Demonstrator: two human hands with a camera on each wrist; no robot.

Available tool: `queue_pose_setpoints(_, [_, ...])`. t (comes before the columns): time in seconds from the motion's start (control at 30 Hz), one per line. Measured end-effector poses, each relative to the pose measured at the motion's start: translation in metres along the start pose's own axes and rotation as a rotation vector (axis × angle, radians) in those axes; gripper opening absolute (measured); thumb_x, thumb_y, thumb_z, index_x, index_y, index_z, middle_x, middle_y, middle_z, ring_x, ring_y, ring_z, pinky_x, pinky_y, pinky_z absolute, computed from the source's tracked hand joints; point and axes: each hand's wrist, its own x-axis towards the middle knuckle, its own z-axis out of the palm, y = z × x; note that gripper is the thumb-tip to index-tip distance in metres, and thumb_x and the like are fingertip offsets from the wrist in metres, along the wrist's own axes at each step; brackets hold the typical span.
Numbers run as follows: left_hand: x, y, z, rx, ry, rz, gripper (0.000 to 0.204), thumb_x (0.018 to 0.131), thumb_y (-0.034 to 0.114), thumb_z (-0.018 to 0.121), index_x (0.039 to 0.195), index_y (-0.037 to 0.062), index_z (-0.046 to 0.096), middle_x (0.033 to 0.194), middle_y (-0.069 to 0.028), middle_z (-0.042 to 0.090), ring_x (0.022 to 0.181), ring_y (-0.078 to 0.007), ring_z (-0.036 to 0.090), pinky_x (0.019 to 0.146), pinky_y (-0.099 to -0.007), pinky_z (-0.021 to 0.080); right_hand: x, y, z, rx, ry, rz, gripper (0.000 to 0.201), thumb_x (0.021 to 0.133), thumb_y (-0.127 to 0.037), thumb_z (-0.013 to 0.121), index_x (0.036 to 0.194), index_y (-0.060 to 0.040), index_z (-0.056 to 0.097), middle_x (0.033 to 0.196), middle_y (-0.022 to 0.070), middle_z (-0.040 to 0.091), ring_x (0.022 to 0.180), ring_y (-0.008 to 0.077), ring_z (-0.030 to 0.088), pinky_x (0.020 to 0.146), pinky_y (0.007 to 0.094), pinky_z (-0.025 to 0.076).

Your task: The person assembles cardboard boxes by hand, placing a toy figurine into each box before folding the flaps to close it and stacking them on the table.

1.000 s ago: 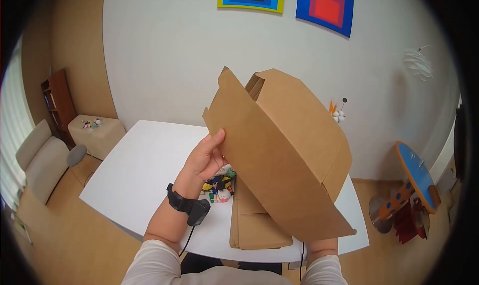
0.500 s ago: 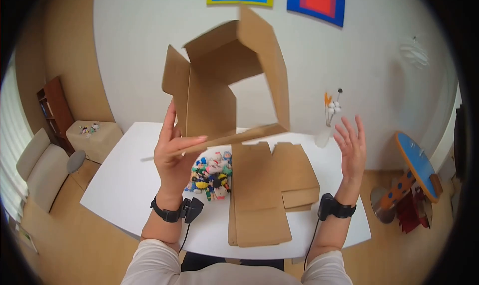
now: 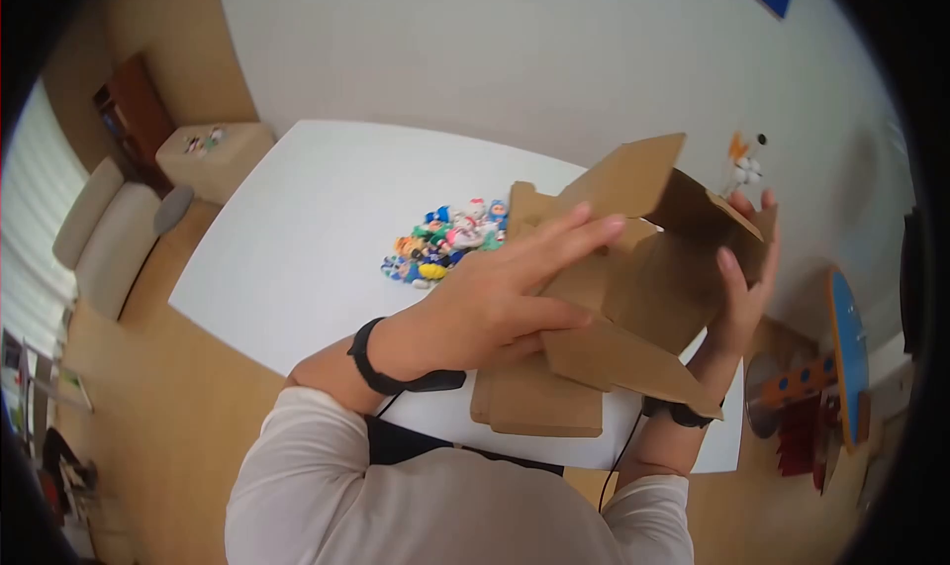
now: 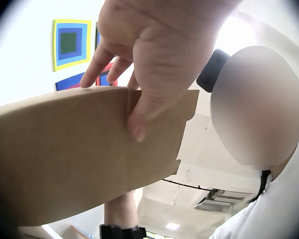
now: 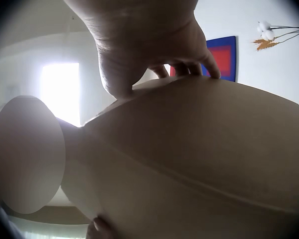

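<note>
- left hand: fingers part-spread, pinching cardboard box
- right hand: fingers bent round its 3 o'clock side
- tilted over counter, 3 o'clock side
- figurines at 9 o'clock from it

Dim head view, edges curved and black; 2 wrist views glare, right mostly shadowed.

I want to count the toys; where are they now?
In the head view, the toys lie on the white table, beyond the left hand and left of the flat cardboard.
</note>
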Motion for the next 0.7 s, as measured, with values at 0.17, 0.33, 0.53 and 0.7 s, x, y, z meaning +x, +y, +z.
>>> queue_pose_setpoints(0.17, [0.003,0.003,-0.005,0.103,0.128,0.110,0.013,0.075,0.007,0.073,0.086,0.0122,0.070,0.134,-0.0073,0.061,0.138,-0.0405,0.044,0.114,-0.0708,0.010,-0.007,-0.008,0.019,0.069,0.012,0.056,0.089,0.078,-0.025,0.072,0.151,0.0020,0.032,0.135,0.0196,0.053,0.124,0.0304,0.053,0.109,0.0415,0.038])
queue_pose_setpoints(0.33, [-0.006,0.009,-0.003,0.052,0.332,0.194,0.020,0.088,0.023,0.069,0.074,0.0104,0.062,0.097,-0.0007,0.072,0.135,-0.0388,0.049,0.115,-0.0688,-0.005,-0.023,-0.044,0.045,0.314,0.094,0.142,0.103,0.072,-0.032,0.072,0.152,0.0064,0.020,0.134,0.0246,0.049,0.127,0.0363,0.050,0.109,0.0461,0.039])
queue_pose_setpoints(0.53, [-0.007,0.029,-0.020,0.223,0.304,-0.030,0.027,0.082,0.028,0.078,0.075,0.0108,0.059,0.103,-0.0041,0.072,0.140,-0.0415,0.041,0.114,-0.0663,-0.008,-0.033,-0.043,0.051,0.471,-0.033,0.219,0.108,0.069,-0.033,0.077,0.151,0.0071,0.020,0.134,0.0265,0.049,0.125,0.0362,0.051,0.108,0.0448,0.042])
queue_pose_setpoints(0.7, [0.011,0.016,-0.001,0.346,0.492,-0.184,0.047,0.075,0.027,0.083,0.115,0.0111,0.063,0.137,-0.0078,0.058,0.141,-0.0437,0.037,0.109,-0.0734,0.003,-0.022,-0.024,0.047,0.347,-0.070,0.298,0.097,0.071,-0.034,0.079,0.150,0.0019,0.035,0.131,0.0159,0.056,0.122,0.0249,0.053,0.107,0.0367,0.038])
